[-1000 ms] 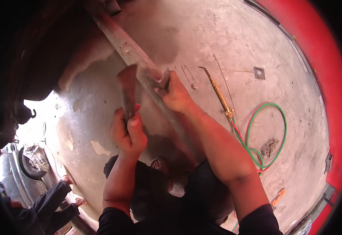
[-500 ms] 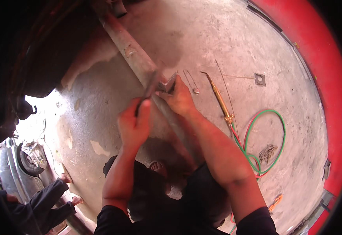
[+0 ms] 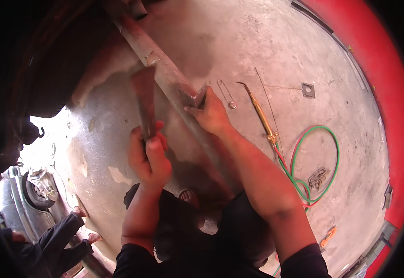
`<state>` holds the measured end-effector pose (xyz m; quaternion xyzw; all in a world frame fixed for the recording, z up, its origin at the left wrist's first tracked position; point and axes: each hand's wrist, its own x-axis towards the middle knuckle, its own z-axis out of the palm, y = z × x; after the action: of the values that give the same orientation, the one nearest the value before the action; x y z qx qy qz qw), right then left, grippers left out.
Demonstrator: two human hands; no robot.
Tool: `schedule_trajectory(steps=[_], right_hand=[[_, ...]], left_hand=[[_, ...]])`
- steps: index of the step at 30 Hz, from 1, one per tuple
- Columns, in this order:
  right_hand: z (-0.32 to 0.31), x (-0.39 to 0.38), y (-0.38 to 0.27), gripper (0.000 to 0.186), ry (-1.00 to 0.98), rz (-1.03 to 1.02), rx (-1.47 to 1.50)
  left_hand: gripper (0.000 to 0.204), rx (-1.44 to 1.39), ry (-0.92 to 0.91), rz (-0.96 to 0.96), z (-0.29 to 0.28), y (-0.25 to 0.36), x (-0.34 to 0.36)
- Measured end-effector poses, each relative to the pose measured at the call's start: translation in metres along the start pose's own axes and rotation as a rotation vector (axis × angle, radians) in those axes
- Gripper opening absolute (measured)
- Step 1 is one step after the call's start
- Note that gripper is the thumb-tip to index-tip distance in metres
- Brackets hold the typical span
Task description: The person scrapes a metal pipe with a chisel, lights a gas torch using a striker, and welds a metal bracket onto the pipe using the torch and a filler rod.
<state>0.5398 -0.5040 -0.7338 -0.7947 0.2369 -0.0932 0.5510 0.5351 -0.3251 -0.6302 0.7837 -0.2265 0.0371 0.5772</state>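
My left hand is closed around the lower end of a flat brown metal bar, raised left of the long pipe and blurred by motion. The bar looks wider toward its far end; its exact kind cannot be told. With its fingers wrapped around it, my right hand grips a small V-shaped angle bracket against the pipe's right side. That rusty grey pipe runs slantwise beneath both hands, from the far left toward my knees.
A brass cutting torch with red and green hoses lies at right. Near it are a spark lighter, a thin rod and a square plate with a hole. Another person's legs show at lower left, beside a car.
My left hand has pulled the flat bar back, leftward and away from the bracket, and the bar's broad face now shows. The right hand stays on the bracket.
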Motion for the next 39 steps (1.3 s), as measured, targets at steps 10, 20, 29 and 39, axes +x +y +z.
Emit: schedule_trajectory(steps=[10,20,29,39], right_hand=[[-0.002,0.000,0.002,0.052,-0.038,0.084,0.060],[0.008,-0.002,0.001,0.049,-0.039,-0.053,0.186],[0.002,0.000,0.037,0.047,0.101,-0.107,-0.159],[-0.007,0.005,0.010,0.052,0.028,-0.084,-0.098]], left_hand=[[0.031,0.067,-0.046,0.015,0.009,-0.010,0.001],[0.034,0.015,0.107,-0.031,0.000,-0.011,0.007],[0.032,0.191,-0.060,-0.049,0.007,-0.018,0.005],[0.037,0.331,-0.179,-0.183,0.013,-0.054,0.027]])
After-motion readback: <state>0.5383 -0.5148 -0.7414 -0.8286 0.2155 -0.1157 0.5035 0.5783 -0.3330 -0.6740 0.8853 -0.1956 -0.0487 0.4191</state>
